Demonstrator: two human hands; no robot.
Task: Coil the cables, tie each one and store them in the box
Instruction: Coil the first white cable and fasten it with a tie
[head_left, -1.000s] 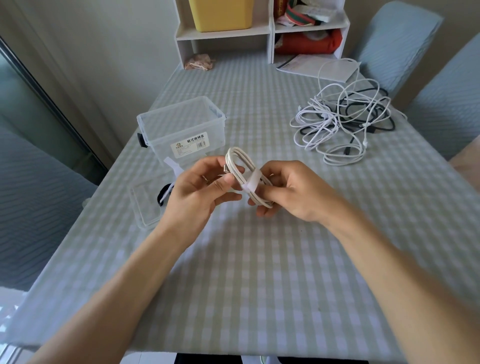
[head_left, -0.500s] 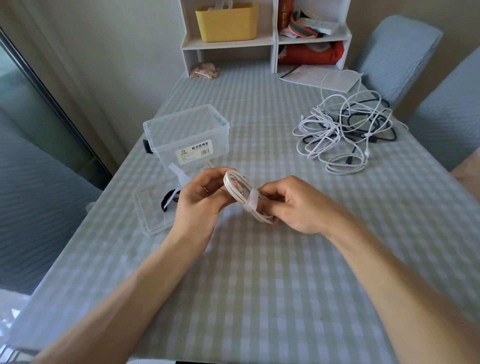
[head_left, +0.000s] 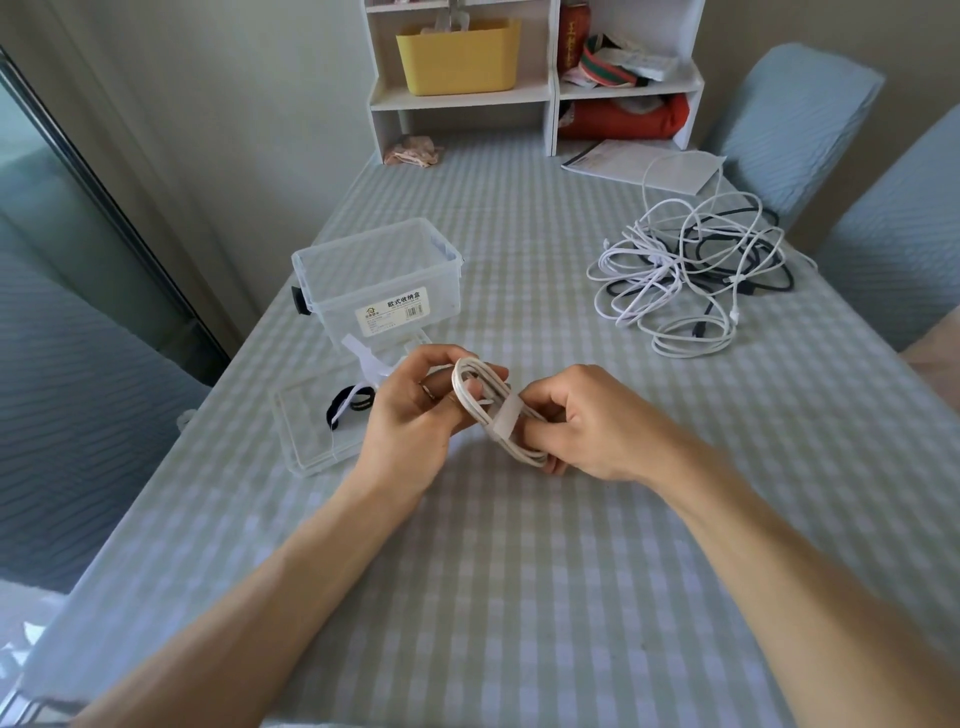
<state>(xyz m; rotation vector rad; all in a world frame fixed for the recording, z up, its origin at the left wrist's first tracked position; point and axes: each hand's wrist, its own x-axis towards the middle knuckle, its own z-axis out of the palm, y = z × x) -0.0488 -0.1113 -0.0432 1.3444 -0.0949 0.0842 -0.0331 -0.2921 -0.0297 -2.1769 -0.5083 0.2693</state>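
Both hands hold a coiled white cable (head_left: 493, 410) above the table (head_left: 519, 571): left hand (head_left: 415, 415) fingers grip its upper loop, right hand (head_left: 587, 421) fingers pinch the lower end by the tie (head_left: 505, 422). The clear box (head_left: 379, 280) stands just beyond.

We count one clear storage box (head_left: 382, 283), one clear lid (head_left: 311, 436) lying flat beside it, and one coiled white cable (head_left: 485, 402) with one white strap (head_left: 505, 423) round it. There's one tangled pile of cables (head_left: 691, 275), white and black mixed, can't tell how many. Two blue chairs, one yellow bin (head_left: 457, 57), one paper sheet (head_left: 644, 166).
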